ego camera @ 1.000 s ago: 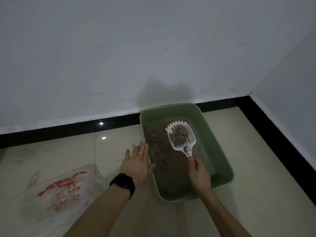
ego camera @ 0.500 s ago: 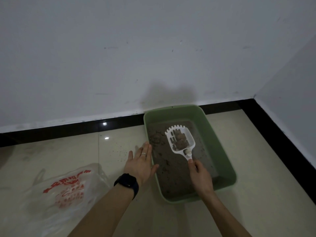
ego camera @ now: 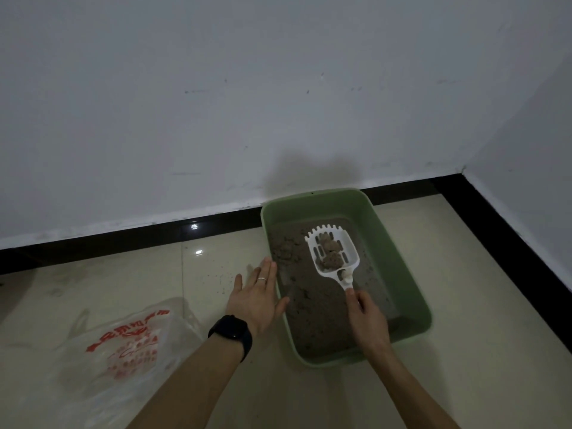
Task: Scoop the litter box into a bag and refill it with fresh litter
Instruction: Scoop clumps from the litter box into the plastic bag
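A green litter box (ego camera: 399, 261) with brown litter sits on the tiled floor against the wall. My right hand (ego camera: 366, 317) grips the handle of a white slotted scoop (ego camera: 335, 252), which is raised over the litter and carries several brown clumps. My left hand (ego camera: 258, 297) lies flat with straight fingers against the box's left rim. A clear plastic bag with red print (ego camera: 130, 342) lies crumpled on the floor at the lower left.
White walls meet in a corner at the right, with a black skirting (ego camera: 495, 230) along both. Scattered litter grains (ego camera: 223, 278) dot the tile left of the box. Open floor lies to the right of the box.
The scoop has tilted slightly and the clumps have slid toward its handle end. The left hand stays against the rim. The view has shifted a little.
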`<action>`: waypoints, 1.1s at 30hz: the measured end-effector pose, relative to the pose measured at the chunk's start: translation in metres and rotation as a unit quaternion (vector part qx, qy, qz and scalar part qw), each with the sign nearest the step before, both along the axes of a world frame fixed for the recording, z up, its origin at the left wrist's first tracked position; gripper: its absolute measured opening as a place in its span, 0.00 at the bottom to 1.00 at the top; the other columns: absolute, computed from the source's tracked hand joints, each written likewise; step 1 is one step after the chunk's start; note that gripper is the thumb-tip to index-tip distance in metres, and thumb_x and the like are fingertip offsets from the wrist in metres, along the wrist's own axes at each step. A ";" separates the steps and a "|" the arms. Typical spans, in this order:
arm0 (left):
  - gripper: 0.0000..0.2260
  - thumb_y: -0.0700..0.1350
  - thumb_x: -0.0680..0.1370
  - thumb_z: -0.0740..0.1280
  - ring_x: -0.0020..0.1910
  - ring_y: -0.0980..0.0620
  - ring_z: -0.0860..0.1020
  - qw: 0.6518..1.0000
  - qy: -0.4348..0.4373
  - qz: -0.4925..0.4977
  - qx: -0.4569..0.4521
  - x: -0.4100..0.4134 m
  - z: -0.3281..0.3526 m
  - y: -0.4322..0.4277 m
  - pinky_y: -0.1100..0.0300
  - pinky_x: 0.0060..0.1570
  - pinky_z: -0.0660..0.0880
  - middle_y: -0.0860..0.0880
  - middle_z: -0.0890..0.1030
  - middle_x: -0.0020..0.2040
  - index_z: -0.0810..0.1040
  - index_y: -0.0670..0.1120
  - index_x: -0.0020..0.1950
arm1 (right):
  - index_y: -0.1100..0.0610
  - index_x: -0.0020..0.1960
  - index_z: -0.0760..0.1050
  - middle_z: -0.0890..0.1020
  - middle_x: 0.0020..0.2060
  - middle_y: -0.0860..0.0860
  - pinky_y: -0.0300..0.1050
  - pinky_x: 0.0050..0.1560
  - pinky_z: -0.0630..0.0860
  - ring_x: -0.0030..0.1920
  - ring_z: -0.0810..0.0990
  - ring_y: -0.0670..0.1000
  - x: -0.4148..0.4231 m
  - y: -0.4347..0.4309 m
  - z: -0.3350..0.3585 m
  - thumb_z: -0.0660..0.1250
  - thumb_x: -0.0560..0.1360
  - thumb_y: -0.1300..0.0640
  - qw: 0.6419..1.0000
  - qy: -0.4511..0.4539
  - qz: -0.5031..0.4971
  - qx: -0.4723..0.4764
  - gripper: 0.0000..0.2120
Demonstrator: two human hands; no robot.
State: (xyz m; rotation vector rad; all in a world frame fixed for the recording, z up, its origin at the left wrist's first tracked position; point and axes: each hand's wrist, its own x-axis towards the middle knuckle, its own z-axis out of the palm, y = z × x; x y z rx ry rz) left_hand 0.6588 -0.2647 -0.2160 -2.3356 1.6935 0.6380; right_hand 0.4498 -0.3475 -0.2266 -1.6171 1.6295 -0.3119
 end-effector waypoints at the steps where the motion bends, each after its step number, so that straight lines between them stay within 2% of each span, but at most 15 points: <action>1: 0.34 0.63 0.83 0.44 0.80 0.49 0.44 1.000 -0.003 -0.003 -0.002 0.001 0.000 0.000 0.43 0.77 0.47 0.48 0.36 0.80 0.33 0.45 0.79 | 0.53 0.48 0.75 0.80 0.39 0.49 0.48 0.46 0.72 0.42 0.78 0.50 0.001 0.001 0.001 0.55 0.82 0.42 1.000 -0.006 0.003 0.000 0.17; 5: 0.32 0.62 0.82 0.42 0.80 0.50 0.41 1.000 0.005 -0.011 -0.019 0.006 -0.002 0.006 0.43 0.77 0.43 0.50 0.34 0.79 0.33 0.48 0.79 | 0.53 0.49 0.76 0.81 0.40 0.49 0.46 0.44 0.72 0.41 0.78 0.47 0.003 0.005 0.010 0.56 0.82 0.44 1.000 -0.018 0.022 -0.013 0.16; 9: 0.29 0.61 0.83 0.44 0.80 0.50 0.40 0.997 0.022 -0.017 -0.074 0.027 0.010 0.013 0.45 0.76 0.41 0.53 0.34 0.79 0.34 0.54 0.79 | 0.53 0.46 0.75 0.80 0.36 0.50 0.45 0.40 0.72 0.38 0.78 0.49 0.013 0.008 0.024 0.55 0.81 0.42 0.998 -0.039 0.045 -0.023 0.18; 11: 0.29 0.59 0.83 0.47 0.80 0.49 0.42 0.995 0.007 -0.013 -0.097 0.049 0.026 0.017 0.46 0.77 0.42 0.53 0.39 0.81 0.35 0.55 0.79 | 0.53 0.45 0.74 0.80 0.36 0.49 0.44 0.40 0.72 0.38 0.78 0.48 0.024 0.009 0.034 0.56 0.81 0.42 0.996 -0.050 0.067 -0.032 0.17; 13: 0.29 0.58 0.83 0.49 0.80 0.49 0.45 0.995 -0.025 0.001 -0.099 0.081 0.043 0.027 0.46 0.77 0.44 0.51 0.47 0.81 0.42 0.54 0.81 | 0.52 0.43 0.74 0.79 0.34 0.47 0.45 0.39 0.72 0.37 0.78 0.47 0.040 0.011 0.047 0.57 0.81 0.43 0.991 -0.065 0.106 -0.047 0.16; 16: 0.27 0.57 0.82 0.54 0.80 0.50 0.49 0.990 -0.044 0.078 -0.111 0.136 0.062 0.056 0.47 0.76 0.47 0.50 0.55 0.80 0.54 0.53 0.80 | 0.51 0.40 0.73 0.78 0.33 0.46 0.45 0.37 0.70 0.34 0.76 0.45 0.074 0.022 0.070 0.58 0.81 0.43 0.977 -0.100 0.183 -0.044 0.16; 20: 0.27 0.58 0.81 0.58 0.78 0.46 0.58 0.962 -0.039 0.248 -0.106 0.195 0.062 0.122 0.45 0.75 0.58 0.47 0.61 0.79 0.59 0.52 0.79 | 0.57 0.40 0.71 0.78 0.34 0.53 0.47 0.37 0.70 0.34 0.75 0.49 0.117 0.050 0.084 0.59 0.81 0.44 0.957 -0.113 0.266 -0.007 0.18; 22: 0.30 0.61 0.79 0.61 0.76 0.44 0.61 0.938 -0.023 0.335 -0.089 0.210 0.053 0.162 0.44 0.73 0.62 0.45 0.62 0.78 0.59 0.51 0.78 | 0.56 0.42 0.72 0.79 0.35 0.54 0.47 0.39 0.72 0.36 0.77 0.51 0.132 0.063 0.082 0.59 0.81 0.43 0.946 -0.084 0.315 0.002 0.18; 24: 0.37 0.67 0.76 0.63 0.76 0.42 0.60 0.913 0.013 0.402 -0.062 0.216 0.039 0.198 0.43 0.73 0.61 0.44 0.59 0.79 0.56 0.52 0.79 | 0.54 0.41 0.72 0.78 0.34 0.52 0.46 0.40 0.71 0.36 0.77 0.48 0.144 0.074 0.076 0.58 0.81 0.43 0.934 -0.052 0.355 0.000 0.17; 27: 0.50 0.75 0.68 0.64 0.77 0.40 0.57 0.896 0.041 0.442 -0.014 0.212 0.017 0.232 0.42 0.73 0.60 0.43 0.54 0.80 0.47 0.54 0.81 | 0.51 0.40 0.71 0.78 0.34 0.49 0.42 0.39 0.70 0.36 0.76 0.44 0.159 0.091 0.059 0.57 0.81 0.43 0.916 -0.014 0.402 -0.001 0.16; 29: 0.53 0.75 0.66 0.66 0.76 0.39 0.59 0.895 0.029 0.446 0.015 0.208 0.007 0.243 0.44 0.71 0.61 0.42 0.54 0.80 0.44 0.54 0.81 | 0.50 0.39 0.70 0.77 0.33 0.48 0.42 0.38 0.69 0.36 0.76 0.45 0.168 0.105 0.044 0.57 0.81 0.43 0.904 0.006 0.427 0.008 0.16; 31: 0.52 0.73 0.68 0.67 0.74 0.40 0.63 0.901 0.012 0.431 0.044 0.206 0.000 0.246 0.46 0.68 0.65 0.42 0.59 0.78 0.43 0.53 0.81 | 0.49 0.38 0.69 0.76 0.32 0.48 0.43 0.37 0.68 0.35 0.75 0.47 0.171 0.119 0.030 0.57 0.81 0.43 0.895 0.015 0.445 0.024 0.16; 33: 0.48 0.69 0.71 0.68 0.69 0.42 0.69 0.910 -0.012 0.410 0.059 0.203 -0.005 0.245 0.48 0.64 0.68 0.44 0.69 0.73 0.48 0.51 0.80 | 0.50 0.39 0.70 0.76 0.32 0.48 0.42 0.37 0.67 0.34 0.75 0.47 0.172 0.132 0.023 0.56 0.81 0.43 0.886 0.021 0.461 0.044 0.16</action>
